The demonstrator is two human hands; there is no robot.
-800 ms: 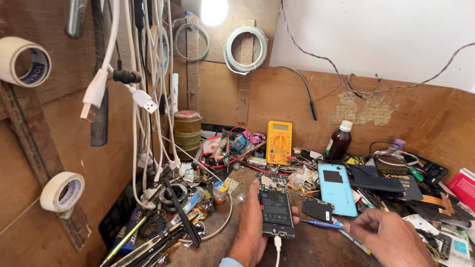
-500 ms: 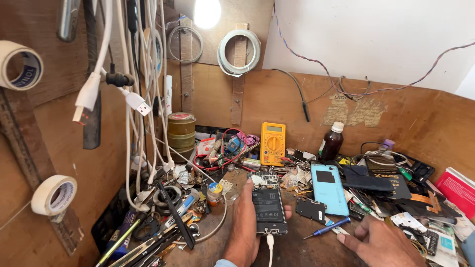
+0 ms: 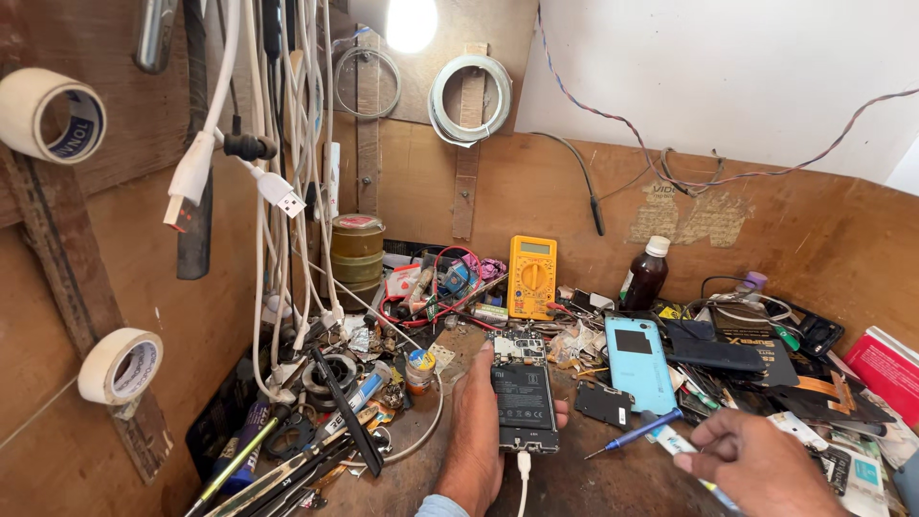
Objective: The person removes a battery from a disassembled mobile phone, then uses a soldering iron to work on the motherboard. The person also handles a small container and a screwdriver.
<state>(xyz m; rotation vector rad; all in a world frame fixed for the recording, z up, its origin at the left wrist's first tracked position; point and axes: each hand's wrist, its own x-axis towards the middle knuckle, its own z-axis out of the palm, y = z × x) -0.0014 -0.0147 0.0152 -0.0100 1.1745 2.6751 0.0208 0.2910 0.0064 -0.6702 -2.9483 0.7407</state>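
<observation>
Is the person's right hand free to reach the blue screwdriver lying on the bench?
Probably yes. The right hand hovers just beside the blue screwdriver, with nothing between them, while the left hand holds the opened phone.

a bare bulb (image 3: 411,21) at top centre blows out to white glare, lighting the white wall (image 3: 728,77) brightly. the wooden surface (image 3: 613,479) stays warm and dimmer, with soft shadows. wide-angle bending at the edges; focus mostly sharp.

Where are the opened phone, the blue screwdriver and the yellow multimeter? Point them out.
opened phone (image 3: 524,397), head view, on its black battery.
blue screwdriver (image 3: 639,433), head view, on its blue handle.
yellow multimeter (image 3: 532,277), head view, on its dial.
</observation>
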